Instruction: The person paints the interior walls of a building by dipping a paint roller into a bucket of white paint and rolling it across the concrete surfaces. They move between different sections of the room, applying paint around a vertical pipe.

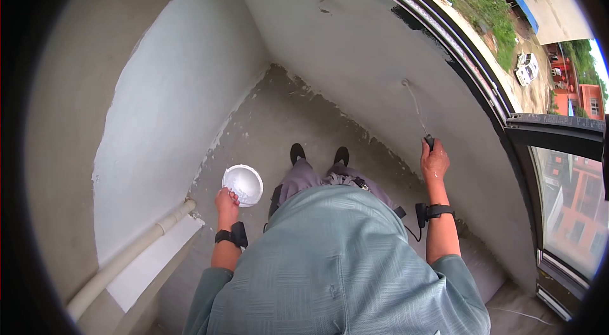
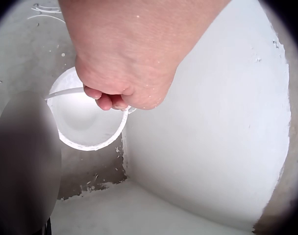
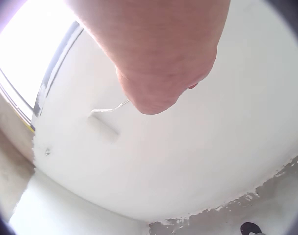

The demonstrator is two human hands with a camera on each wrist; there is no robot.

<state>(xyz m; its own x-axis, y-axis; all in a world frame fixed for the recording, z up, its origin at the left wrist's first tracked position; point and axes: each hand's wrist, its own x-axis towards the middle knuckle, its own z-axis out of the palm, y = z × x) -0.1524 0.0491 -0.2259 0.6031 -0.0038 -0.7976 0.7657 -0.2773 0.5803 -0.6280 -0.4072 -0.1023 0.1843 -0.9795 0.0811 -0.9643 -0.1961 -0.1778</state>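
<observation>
My left hand [image 1: 227, 202] grips the thin handle [image 2: 65, 92] of a white bucket [image 2: 92, 147], which hangs at my left side above the floor. White paint coats the inside of the bucket. My right hand [image 1: 434, 161] holds a paint roller by its dark grip [image 1: 429, 141], arm stretched out to the right. From the grip a thin white-smeared rod [image 1: 417, 105] runs to the wall under the window. In the right wrist view, the white roller head [image 3: 105, 128] lies against the pale wall [image 3: 188, 161] and blends into it.
A freshly whitened wall [image 1: 171, 81] stands on the left, with a pipe [image 1: 133, 252] low along it. The open window's frame [image 1: 457, 49] curves along the upper right. Paint spots mark the grey floor [image 1: 273, 119] around my dark shoes [image 1: 297, 153].
</observation>
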